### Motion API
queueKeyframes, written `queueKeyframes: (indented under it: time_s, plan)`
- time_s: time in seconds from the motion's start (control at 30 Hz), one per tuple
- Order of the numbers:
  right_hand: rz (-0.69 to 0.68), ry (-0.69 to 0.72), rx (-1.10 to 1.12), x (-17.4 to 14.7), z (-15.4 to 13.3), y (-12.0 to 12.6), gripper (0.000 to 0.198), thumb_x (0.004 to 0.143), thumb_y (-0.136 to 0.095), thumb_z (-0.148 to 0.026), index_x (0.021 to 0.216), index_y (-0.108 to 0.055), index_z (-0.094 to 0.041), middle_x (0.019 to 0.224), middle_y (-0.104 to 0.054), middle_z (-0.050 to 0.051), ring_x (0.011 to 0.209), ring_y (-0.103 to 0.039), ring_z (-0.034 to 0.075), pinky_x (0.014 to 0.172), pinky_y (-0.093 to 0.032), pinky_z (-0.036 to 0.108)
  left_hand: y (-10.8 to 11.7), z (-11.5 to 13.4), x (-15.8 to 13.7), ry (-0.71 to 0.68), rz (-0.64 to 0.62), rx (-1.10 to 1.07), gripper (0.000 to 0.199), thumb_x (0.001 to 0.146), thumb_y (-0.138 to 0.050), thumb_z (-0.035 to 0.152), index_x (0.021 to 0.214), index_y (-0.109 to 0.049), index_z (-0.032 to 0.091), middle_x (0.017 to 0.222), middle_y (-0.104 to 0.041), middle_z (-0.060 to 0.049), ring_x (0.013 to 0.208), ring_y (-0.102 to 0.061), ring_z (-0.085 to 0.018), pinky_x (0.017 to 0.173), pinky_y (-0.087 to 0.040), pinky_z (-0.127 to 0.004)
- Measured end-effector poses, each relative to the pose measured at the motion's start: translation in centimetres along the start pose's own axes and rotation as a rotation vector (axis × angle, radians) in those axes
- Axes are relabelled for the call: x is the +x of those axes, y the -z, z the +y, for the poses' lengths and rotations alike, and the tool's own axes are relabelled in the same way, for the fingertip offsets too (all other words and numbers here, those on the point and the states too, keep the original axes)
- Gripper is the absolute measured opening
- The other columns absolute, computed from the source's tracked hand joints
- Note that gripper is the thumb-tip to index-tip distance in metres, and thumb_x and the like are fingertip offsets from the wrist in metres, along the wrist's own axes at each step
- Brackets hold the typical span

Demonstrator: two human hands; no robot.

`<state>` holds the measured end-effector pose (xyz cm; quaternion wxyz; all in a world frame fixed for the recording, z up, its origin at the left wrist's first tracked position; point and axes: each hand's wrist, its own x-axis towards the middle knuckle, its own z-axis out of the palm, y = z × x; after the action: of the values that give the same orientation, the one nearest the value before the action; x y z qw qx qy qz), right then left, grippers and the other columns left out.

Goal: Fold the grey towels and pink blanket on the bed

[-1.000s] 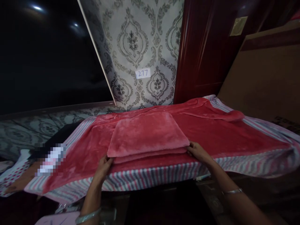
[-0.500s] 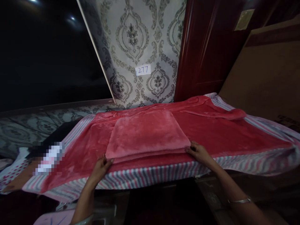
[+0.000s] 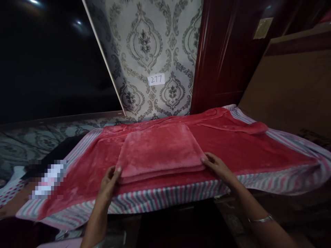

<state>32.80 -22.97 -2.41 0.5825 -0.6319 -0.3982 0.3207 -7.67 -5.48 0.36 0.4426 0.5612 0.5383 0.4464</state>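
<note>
1. A folded pink fleece (image 3: 160, 148) lies flat near the middle of the spread, its long front edge toward the wearer and at least two layers showing along that edge.
2. The left hand (image 3: 111, 179) is at the fleece's near left corner, fingers loosely curled and partly parted from the thumb. The thumb tip touches the corner; whether cloth is pinched between thumb and fingers cannot be told.
3. The right hand (image 3: 216, 165) is at the near right corner, half closed, its thumb against the edge and its fingers bent alongside. How firmly it has hold of any cloth cannot be told either.
4. Beneath the fleece, a red plush blanket (image 3: 248, 148) spreads wide to both sides, with loose folds toward the wall.
5. Striped fabric (image 3: 160, 198) in pink, white and grey hangs along the front and shows at both ends.
6. A silver bangle (image 3: 260, 219) circles the right wrist.
7. Behind, damask wallpaper (image 3: 144, 41) carries a white label (image 3: 156, 79) reading 277.
8. A large dark television (image 3: 51, 62) stands at left; at right are a glossy dark-red wooden panel (image 3: 219, 55) and a cardboard box (image 3: 289, 75).
</note>
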Motion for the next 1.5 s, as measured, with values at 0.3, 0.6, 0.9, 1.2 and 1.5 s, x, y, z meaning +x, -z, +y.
queueKeyframes:
  time_s: [0.3, 0.6, 0.9, 1.2, 1.5]
  plan:
    - [0.001, 0.010, -0.070, 0.5, 2.7, 0.8, 0.048, 0.062, -0.071, -0.065, 0.074, -0.057, -0.021, 0.075, -0.061, 0.003, 0.074, -0.057, 0.020, 0.071, -0.047, 0.031, 1.2, -3.2, 1.9, 0.003, -0.069, 0.168, 0.069, 0.046, -0.073, 0.078, 0.077, -0.068, 0.018, 0.072, -0.070, -0.006, 0.079, -0.066, -0.028, 0.067, -0.052, -0.033]
    - [0.205, 0.417, -0.569, 4.6, -0.7, -0.3, 0.056, 0.086, -0.050, -0.059, 0.124, -0.062, -0.020, 0.125, -0.064, 0.014, 0.115, -0.058, 0.030, 0.100, -0.044, 0.049, -0.9, 2.4, 4.2, -0.560, 0.093, 0.562, 0.073, 0.081, -0.044, 0.072, 0.125, -0.062, 0.015, 0.132, -0.062, -0.017, 0.122, -0.058, -0.032, 0.104, -0.045, -0.048]
    - [-0.173, 0.372, -1.167, 8.9, -4.8, -10.7, 0.065, 0.096, -0.044, -0.056, 0.154, -0.035, -0.029, 0.162, -0.023, 0.009, 0.148, -0.016, 0.038, 0.114, -0.020, 0.062, -9.9, 5.0, 5.7, -0.493, -0.260, 1.292, 0.072, 0.092, -0.045, 0.059, 0.152, -0.037, 0.020, 0.161, -0.025, -0.019, 0.150, -0.017, -0.037, 0.117, -0.016, -0.064]
    - [-0.170, 0.330, -1.196, 8.4, -0.6, -10.8, 0.062, 0.096, -0.044, -0.056, 0.153, -0.035, -0.033, 0.162, -0.025, 0.006, 0.148, -0.018, 0.035, 0.116, -0.017, 0.060, -10.2, 1.6, 5.5, -0.456, -0.248, 1.346, 0.074, 0.092, -0.044, 0.062, 0.154, -0.034, 0.022, 0.162, -0.020, -0.020, 0.150, -0.014, -0.038, 0.115, -0.016, -0.065]
    - [-0.160, 0.338, -1.231, 8.6, -0.3, -10.9, 0.061, 0.097, -0.043, -0.056, 0.153, -0.036, -0.032, 0.161, -0.026, 0.006, 0.148, -0.019, 0.035, 0.115, -0.020, 0.061, -10.3, 1.5, 5.5, -0.444, -0.257, 1.337, 0.077, 0.092, -0.042, 0.064, 0.154, -0.032, 0.021, 0.163, -0.018, -0.020, 0.151, -0.011, -0.038, 0.116, -0.014, -0.065]
